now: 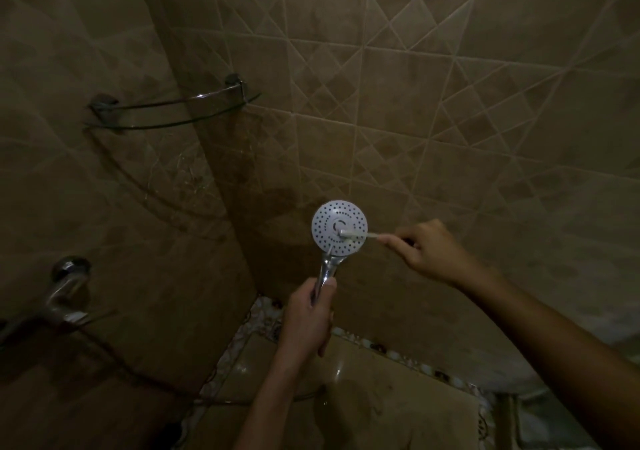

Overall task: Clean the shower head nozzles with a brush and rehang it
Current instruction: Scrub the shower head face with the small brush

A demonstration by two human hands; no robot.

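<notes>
Dim tiled shower corner, and we're mid-scrub! Left hand (pixel 309 314) wraps its fingers round the chrome handle, the shower head (pixel 339 228) facing us above them. Right hand (pixel 425 249) pinches the brush (pixel 349 234), bristles beyond its fingertips on the nozzles. Next, I'd say: work outward.

Dim in here, really dim: brown murk over the wall tiles (pixel 450 138), corners falling away to near black. The white face of the shower head (pixel 338 221) is the brightest thing I've got. The brush (pixel 351 234) across it looks soft, slightly smeared. Small glints on the glass shelf (pixel 194 98) rim and the chrome tap (pixel 67 283), and the shelf throws a curved shadow down the wall below. Wet gleam on the floor (pixel 337 373). My right forearm (pixel 554 352) sinks into deep shadow. Grout lines bow toward the edges.
</notes>
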